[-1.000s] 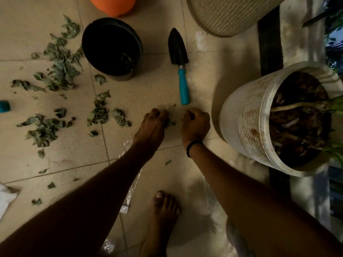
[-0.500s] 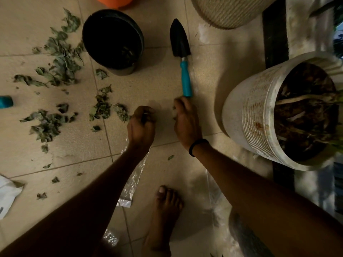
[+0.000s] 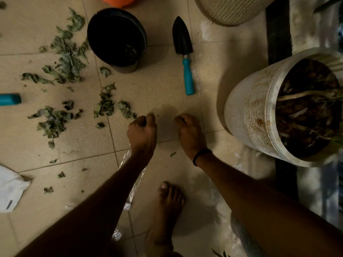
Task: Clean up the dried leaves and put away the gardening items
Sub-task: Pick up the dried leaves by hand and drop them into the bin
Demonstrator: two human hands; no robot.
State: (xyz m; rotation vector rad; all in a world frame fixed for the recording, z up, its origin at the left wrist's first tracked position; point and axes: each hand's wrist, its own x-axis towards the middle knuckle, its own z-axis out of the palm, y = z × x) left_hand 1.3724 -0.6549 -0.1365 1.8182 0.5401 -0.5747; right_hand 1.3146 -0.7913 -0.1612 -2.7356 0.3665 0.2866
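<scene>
Dried leaves (image 3: 68, 60) lie scattered over the tiled floor at left, with smaller clumps (image 3: 105, 104) near my left hand. My left hand (image 3: 142, 132) is curled into a fist just above the floor, and dark leaf bits show inside it. A short way to its right, my right hand (image 3: 191, 134) has its fingers curled under, and what it holds is mostly hidden. A trowel (image 3: 188, 76) with a teal handle and black blade lies beyond the hands. An empty black pot (image 3: 117, 37) stands left of the trowel. One small leaf (image 3: 173, 154) lies between my wrists.
A white planter (image 3: 246, 112) with soil and roots stands at right. A woven basket (image 3: 228, 10) and an orange pot (image 3: 117, 0) are at the top edge. A second teal handle (image 3: 10, 99) pokes in at left. Clear plastic (image 3: 135, 180) and my bare foot (image 3: 167, 206) lie below my arms.
Both hands closed over the small leaf pile between them, then drew apart and back toward me. That patch of floor is now bare.
</scene>
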